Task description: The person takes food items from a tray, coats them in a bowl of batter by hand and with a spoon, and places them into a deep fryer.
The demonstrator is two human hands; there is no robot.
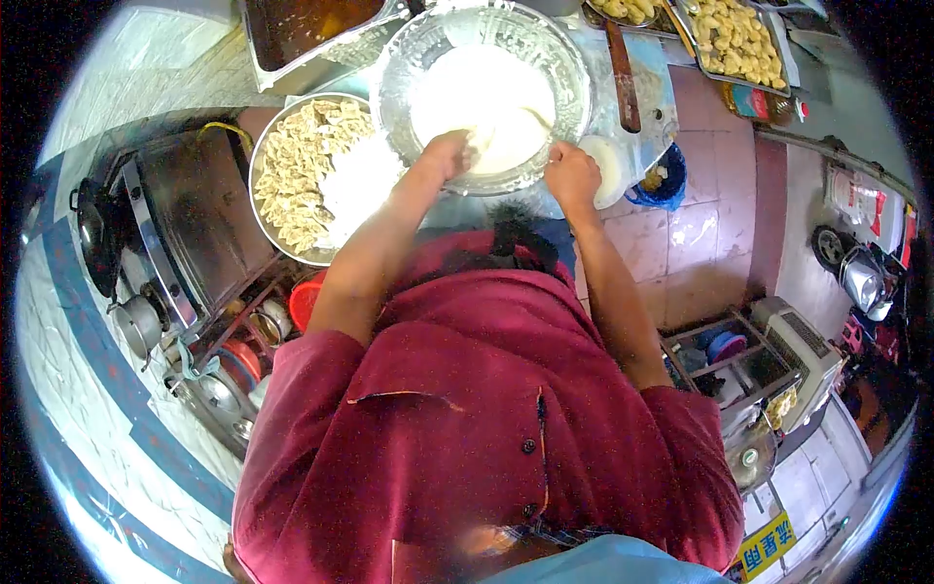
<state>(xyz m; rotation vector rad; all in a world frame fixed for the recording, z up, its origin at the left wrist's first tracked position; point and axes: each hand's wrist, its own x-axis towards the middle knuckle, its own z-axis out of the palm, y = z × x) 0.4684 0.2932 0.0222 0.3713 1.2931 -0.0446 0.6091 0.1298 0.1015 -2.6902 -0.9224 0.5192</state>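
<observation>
A wide metal basin (574,73) with a flour-smeared wall stands in front of me. Inside it lies a white, overexposed mass, dough or thick batter; I cannot tell which. My left hand (449,156) reaches over the near left side of the basin, its fingers at the white mass and blurred. At the near right rim, my right hand (572,175) has its fingers closed on the basin's edge. Just right of that hand sits a small white bowl (608,173). On the left is a round metal tray (261,209) of folded dumplings (302,180), partly washed out by glare.
A brown-stained rectangular pan (379,21) stands behind. A wooden-handled tool (623,78) lies right of the basin. A blue-lined bin (666,180) is on the tiled floor. Farther right are a tray of yellowish pieces (735,44) and an oil bottle (764,104). A griddle (199,204) is left.
</observation>
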